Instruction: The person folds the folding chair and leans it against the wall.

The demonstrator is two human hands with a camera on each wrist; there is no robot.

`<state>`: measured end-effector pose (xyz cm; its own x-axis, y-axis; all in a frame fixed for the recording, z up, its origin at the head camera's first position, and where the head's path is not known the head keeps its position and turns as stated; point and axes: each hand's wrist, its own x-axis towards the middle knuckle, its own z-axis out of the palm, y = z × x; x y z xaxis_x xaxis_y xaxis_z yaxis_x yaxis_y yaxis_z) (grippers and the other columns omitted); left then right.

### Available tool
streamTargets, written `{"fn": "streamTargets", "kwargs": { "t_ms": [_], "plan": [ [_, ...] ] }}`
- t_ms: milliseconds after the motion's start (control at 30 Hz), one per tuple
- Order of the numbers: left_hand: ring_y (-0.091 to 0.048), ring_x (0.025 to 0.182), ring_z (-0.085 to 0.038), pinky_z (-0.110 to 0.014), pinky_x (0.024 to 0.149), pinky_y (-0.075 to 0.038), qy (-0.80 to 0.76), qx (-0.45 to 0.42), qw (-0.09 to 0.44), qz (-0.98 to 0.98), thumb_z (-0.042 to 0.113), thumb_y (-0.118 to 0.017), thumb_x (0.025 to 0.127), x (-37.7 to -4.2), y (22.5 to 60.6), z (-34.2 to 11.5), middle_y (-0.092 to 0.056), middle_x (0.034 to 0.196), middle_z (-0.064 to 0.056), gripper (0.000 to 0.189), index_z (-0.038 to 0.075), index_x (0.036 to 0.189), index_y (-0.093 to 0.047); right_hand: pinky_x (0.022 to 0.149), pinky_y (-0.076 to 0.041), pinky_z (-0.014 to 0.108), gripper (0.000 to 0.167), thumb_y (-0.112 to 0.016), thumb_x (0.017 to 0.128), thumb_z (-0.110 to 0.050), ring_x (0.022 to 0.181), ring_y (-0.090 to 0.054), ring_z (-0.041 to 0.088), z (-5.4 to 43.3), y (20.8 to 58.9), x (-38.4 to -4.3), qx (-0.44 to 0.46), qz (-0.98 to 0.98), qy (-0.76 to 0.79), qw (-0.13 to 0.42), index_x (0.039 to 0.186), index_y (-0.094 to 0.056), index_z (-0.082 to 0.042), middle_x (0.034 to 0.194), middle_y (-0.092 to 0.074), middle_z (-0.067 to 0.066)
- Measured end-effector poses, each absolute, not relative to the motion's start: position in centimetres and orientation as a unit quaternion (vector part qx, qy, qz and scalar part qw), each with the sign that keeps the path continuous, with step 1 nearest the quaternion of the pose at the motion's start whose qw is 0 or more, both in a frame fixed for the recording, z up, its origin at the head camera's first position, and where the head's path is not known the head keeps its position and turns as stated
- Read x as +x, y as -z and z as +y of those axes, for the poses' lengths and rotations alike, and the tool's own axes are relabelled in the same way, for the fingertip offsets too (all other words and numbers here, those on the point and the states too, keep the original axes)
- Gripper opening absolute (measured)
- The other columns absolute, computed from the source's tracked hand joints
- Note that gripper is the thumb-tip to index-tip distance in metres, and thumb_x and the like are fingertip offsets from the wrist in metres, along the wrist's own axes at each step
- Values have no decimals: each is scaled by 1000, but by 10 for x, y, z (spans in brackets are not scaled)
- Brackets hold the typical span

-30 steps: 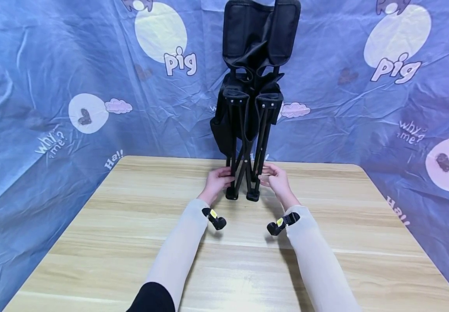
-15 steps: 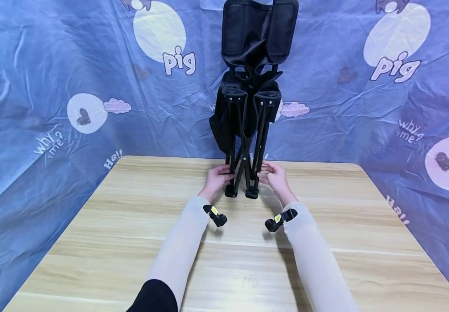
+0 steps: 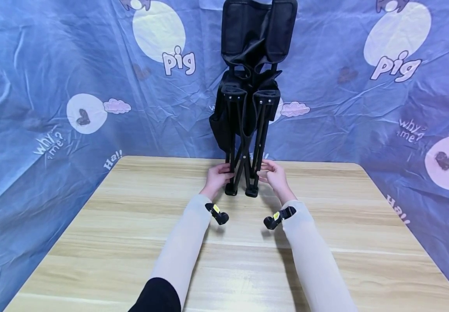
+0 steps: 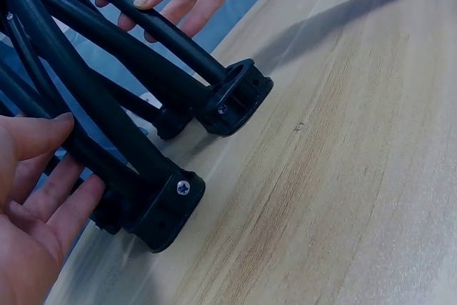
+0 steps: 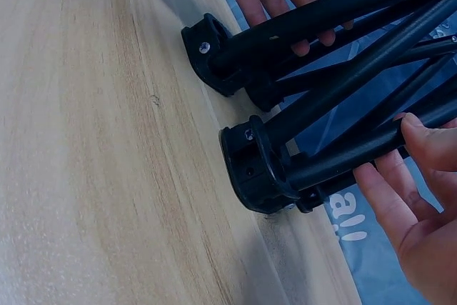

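A black folding chair point(image 3: 243, 104) stands folded and upright near the far edge of the wooden table point(image 3: 169, 260). Its dark tube legs point(image 3: 244, 167) cross low down and end in black plastic feet point(image 4: 168, 208), which are on the tabletop. My left hand point(image 3: 217, 177) holds the lower left leg, thumb in front and fingers behind the tube. On the other side my right hand point(image 3: 274, 177) grips the lower right leg, with its thumb point(image 5: 421, 137) laid against the tube. Fabric folds hide much of the frame higher up, and the chair's top touches the picture's upper edge.
Blue printed cloth point(image 3: 92, 65) hangs behind the table and along both sides. The table's far edge point(image 3: 162, 157) runs just behind the chair legs. A small black camera sits on each wrist, including the left wrist camera point(image 3: 217, 213).
The chair's feet and both hands have shifted slightly away from me, toward the far table edge. Each hand keeps its hold on the same leg.
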<state>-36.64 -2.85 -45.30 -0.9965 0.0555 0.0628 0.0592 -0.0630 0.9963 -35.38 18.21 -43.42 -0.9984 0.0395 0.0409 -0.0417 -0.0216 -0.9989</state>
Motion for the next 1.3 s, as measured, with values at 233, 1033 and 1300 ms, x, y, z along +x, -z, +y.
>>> {"fn": "streamTargets", "kwargs": {
  "t_ms": [233, 1033, 1300],
  "plan": [
    [-67, 86, -17, -43, 87, -57, 721, -27, 2, -692, -11, -68, 85, -368, 450, -27, -67, 118, -23, 44, -7, 128, -62, 84, -59, 35, 55, -47, 88, 20, 75, -65, 3, 182, 433, -355, -3, -699, -714, 28, 142, -46, 9, 93, -64, -2],
    [-63, 80, -13, -47, 88, -57, 711, -19, 10, -702, -11, -67, 86, -368, 447, -28, -66, 119, -25, 43, -7, 128, -62, 82, -59, 33, 56, -54, 89, 17, 76, -64, 3, 177, 432, -359, -9, -697, -717, 25, 143, -46, 6, 94, -64, -3],
    [-63, 84, -15, -38, 82, -59, 704, -26, 28, -709, -11, -67, 87, -367, 448, -28, -66, 116, -26, 39, -9, 125, -63, 79, -59, 29, 57, -52, 89, 17, 77, -65, 2, 174, 433, -358, -19, -701, -712, 35, 144, -47, 4, 98, -65, 1]
  ]
}}
